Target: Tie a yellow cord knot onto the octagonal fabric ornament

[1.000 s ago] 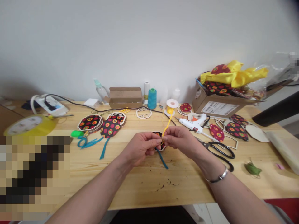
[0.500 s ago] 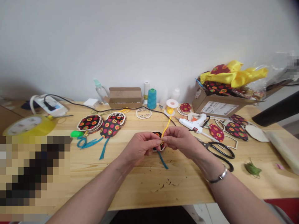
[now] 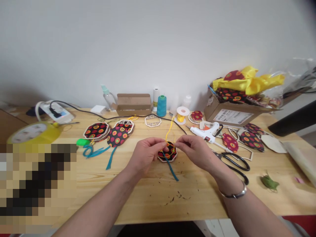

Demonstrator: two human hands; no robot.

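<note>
Both hands meet over a small octagonal ornament (image 3: pixel 171 155) with dark flowered fabric, a pale wooden rim and a teal tassel (image 3: pixel 172 170). A yellow cord (image 3: pixel 169 132) rises above it and curves in a loop across its face. My left hand (image 3: pixel 150 149) pinches the cord at the ornament's upper left; whether it also grips the rim is hidden. My right hand (image 3: pixel 191 148) is closed at the fingertips on the cord, just right of the ornament. Beyond them stands a spool of yellow cord (image 3: pixel 182 118).
At right lie a white glue gun (image 3: pixel 206 132), black-handled scissors (image 3: pixel 234 161) and green thread (image 3: pixel 269 182). Stacked fabric ornaments (image 3: pixel 96 131) sit at left. A cone of teal thread (image 3: pixel 161 106) and a cardboard box of fabric (image 3: pixel 228 115) stand at the back. A black cable (image 3: pixel 111 117) crosses the table.
My hands have moved slightly apart, my right hand rightward. The yellow cord now forms an open loop over the ornament, and more of the ornament shows.
</note>
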